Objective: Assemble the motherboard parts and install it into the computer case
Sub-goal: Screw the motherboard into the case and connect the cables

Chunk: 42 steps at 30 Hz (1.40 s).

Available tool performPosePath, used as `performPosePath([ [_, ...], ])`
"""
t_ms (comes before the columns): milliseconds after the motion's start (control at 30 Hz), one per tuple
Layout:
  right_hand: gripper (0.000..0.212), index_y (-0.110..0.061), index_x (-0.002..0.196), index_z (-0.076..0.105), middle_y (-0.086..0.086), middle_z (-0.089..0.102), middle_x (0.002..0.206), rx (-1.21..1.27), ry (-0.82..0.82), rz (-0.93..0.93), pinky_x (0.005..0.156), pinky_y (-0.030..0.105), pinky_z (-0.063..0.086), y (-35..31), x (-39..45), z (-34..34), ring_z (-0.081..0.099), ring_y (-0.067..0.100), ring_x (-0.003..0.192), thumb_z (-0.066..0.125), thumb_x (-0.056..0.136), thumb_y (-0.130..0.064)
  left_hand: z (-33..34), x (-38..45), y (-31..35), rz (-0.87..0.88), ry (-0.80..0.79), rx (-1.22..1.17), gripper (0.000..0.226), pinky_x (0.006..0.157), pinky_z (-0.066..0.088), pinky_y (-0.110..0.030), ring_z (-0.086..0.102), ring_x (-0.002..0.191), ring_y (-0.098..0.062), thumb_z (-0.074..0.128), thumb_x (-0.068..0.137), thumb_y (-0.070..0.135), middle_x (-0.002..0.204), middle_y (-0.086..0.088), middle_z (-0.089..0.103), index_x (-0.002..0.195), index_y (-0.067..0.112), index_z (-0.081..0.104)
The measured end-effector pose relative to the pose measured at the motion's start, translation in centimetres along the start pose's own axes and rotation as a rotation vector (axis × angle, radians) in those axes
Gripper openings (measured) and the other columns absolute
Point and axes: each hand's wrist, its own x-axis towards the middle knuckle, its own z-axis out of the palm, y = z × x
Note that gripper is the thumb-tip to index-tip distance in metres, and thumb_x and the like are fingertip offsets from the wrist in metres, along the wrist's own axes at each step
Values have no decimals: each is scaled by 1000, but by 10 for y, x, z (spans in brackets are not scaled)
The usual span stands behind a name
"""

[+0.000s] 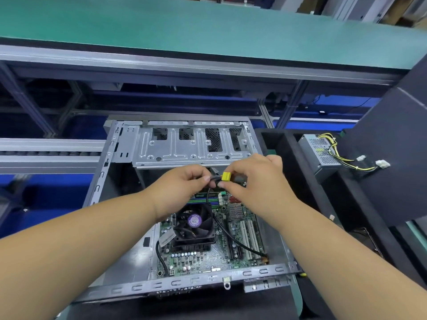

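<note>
Both hands, left hand [184,181] and right hand [249,179], are pinching a limp black cable [221,224] and its rigid yellow connector [226,176] above the motherboard [208,257] lying inside the case [184,146]; gripping the connector body looks safest.

A green-topped bench [208,26] on grey aluminium framing [161,63] spans behind.

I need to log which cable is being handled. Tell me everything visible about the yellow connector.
The yellow connector is a small boxy plug, plastic by its look, on the end of a black cable. The right hand pinches it while the left hand holds the cable beside it, above the motherboard. It is unplugged, held in the air.
</note>
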Motion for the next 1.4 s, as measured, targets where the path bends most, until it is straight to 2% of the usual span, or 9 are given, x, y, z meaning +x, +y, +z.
performPosePath([
  [200, 17, -34, 82, 69, -26, 57, 71, 72, 135, -39, 90, 34, 25, -7, 0, -5, 53, 6, 85, 82, 75, -43, 0, -4, 5, 10, -17, -4, 20, 101, 39, -46, 56, 92, -15, 51, 89, 39, 99, -4, 68, 79, 29, 65],
  [467, 16, -34, 85, 69, -22, 63, 79, 66, 141, -69, 91, 34, 24, -6, 0, -8, 54, 2, 87, 80, 77, -44, 1, -5, 3, 12, -7, 117, 21, 99, 42, -51, 56, 87, -29, 49, 92, 41, 100, -15, 64, 85, 27, 65],
  [600, 17, -34, 85, 68, -21, 62, 81, 50, 114, -46, 93, 38, 26, 2, -4, -10, 53, 3, 91, 80, 76, -41, 5, -7, 4, 184, 110, 422, 6, 92, 43, -37, 54, 97, -17, 61, 92, 31, 97, 11, 63, 92, 34, 67],
  [700, 17, -34, 81, 67, -18, 61, 83, 59, 92, 1, 90, 38, 25, 11, -6, -14, 52, 6, 95, 81, 73, -40, 15, -7, 12, 351, 159, 656, 29, 96, 39, -34, 47, 109, -9, 65, 86, 42, 110, 19, 58, 113, 33, 61],
  [967, 8, -40, 86, 73, -20, 61, 93, 53, 58, 44, 87, 32, 20, 23, -13, -29, 49, 1, 103, 76, 79, -43, 46, 7, 18, 280, 192, 96, 12, 65, 47, -13, 59, 72, -7, 71, 86, 23, 83, 0, 64, 92, 29, 62],
  [1067, 6, -40, 89, 72, -22, 61, 90, 161, 71, 104, 97, 39, 28, 32, -16, -32, 53, 3, 98, 73, 84, -38, 47, 12, 9, 244, 190, 67, 12, 67, 48, -14, 59, 70, -9, 74, 83, 22, 82, -3, 66, 86, 29, 65],
  [1167, 10, -39, 93, 72, -21, 60, 83, 325, 139, 229, 97, 51, 43, 45, -18, -34, 57, 5, 83, 65, 89, -34, 47, 13, -7, 181, 125, 207, 12, 63, 41, -9, 50, 62, 2, 75, 82, 29, 75, 10, 61, 83, 33, 63],
  [1300, 18, -39, 92, 72, -18, 64, 82, 494, 199, 367, 74, 27, 44, 57, -17, -31, 57, 0, 77, 60, 93, -26, 50, 11, -25, 136, 59, 308, 15, 63, 41, -12, 48, 65, 1, 70, 86, 34, 75, 16, 55, 84, 42, 58],
  [1400, 18, -38, 91, 72, -20, 67, 85, 537, 192, 400, 72, 20, 41, 59, -18, -28, 58, -5, 80, 59, 93, -27, 52, 12, -31, 127, 38, 262, 13, 66, 42, -14, 48, 65, 1, 70, 86, 31, 74, 16, 54, 86, 40, 60],
])
